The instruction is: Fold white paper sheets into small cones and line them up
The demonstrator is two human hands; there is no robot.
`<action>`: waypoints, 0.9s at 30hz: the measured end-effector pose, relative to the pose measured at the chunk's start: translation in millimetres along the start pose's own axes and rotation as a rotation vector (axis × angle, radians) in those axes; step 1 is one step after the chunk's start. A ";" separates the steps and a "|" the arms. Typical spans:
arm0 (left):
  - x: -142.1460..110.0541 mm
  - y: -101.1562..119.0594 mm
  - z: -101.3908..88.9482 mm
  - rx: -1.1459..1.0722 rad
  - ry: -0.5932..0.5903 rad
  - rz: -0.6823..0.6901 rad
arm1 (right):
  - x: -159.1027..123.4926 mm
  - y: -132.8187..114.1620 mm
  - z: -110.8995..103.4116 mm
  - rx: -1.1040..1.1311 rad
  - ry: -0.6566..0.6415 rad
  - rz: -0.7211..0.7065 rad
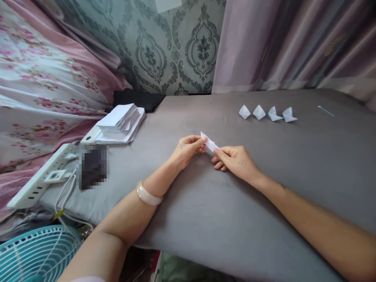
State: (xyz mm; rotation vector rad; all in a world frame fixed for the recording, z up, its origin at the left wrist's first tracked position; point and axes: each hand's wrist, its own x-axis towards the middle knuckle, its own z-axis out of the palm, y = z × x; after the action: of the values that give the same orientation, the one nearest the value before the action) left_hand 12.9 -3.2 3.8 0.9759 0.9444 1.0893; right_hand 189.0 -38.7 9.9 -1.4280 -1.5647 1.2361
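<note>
A small folded piece of white paper [210, 144] is held between my two hands above the grey surface. My left hand [189, 149] pinches its upper left end between thumb and fingers. At the lower right end, my right hand [233, 158] grips it with the thumb on top and fingers curled below. Part of the paper is hidden under both thumbs. Beyond my right hand, several folded white paper boats [259, 112] stand in a row.
A stack of white paper [117, 121] lies at the left, beside a power strip [38, 180] with cables and a blurred dark object [93, 167]. A thin stick [326, 111] lies far right. A turquoise fan [38, 254] stands at lower left. Curtains and a wall border the grey surface [188, 219].
</note>
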 end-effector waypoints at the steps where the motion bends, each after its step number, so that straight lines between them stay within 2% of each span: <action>1: -0.7 -0.5 0.7 0.002 0.011 -0.021 | -0.8 2.1 1.3 -0.094 0.054 -0.066; 4: -4.4 -1.0 4.6 -0.028 0.012 -0.051 | -4.8 5.0 4.5 -0.394 0.193 -0.260; 8: -7.5 -0.8 6.5 -0.059 -0.027 -0.038 | -10.6 2.6 8.6 -0.644 0.233 -0.374; 10: -7.4 -0.5 5.1 -0.056 -0.041 -0.036 | -11.7 1.5 9.7 -0.632 0.232 -0.384; 13: -6.8 -0.1 2.7 -0.047 -0.067 -0.036 | -10.2 1.4 8.6 -0.466 0.199 -0.349; 18: -6.5 -0.3 1.4 0.007 -0.127 -0.025 | -5.1 3.1 2.8 -0.200 0.109 -0.184; 27: -14.1 0.1 8.2 0.298 -0.203 0.129 | -3.8 1.3 4.0 -0.324 0.216 -0.213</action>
State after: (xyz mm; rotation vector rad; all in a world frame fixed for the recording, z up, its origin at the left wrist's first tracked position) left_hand 17.8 -18.1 8.0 1.3808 0.9013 0.9496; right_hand 186.4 -43.3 7.8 -1.4889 -1.7663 0.7023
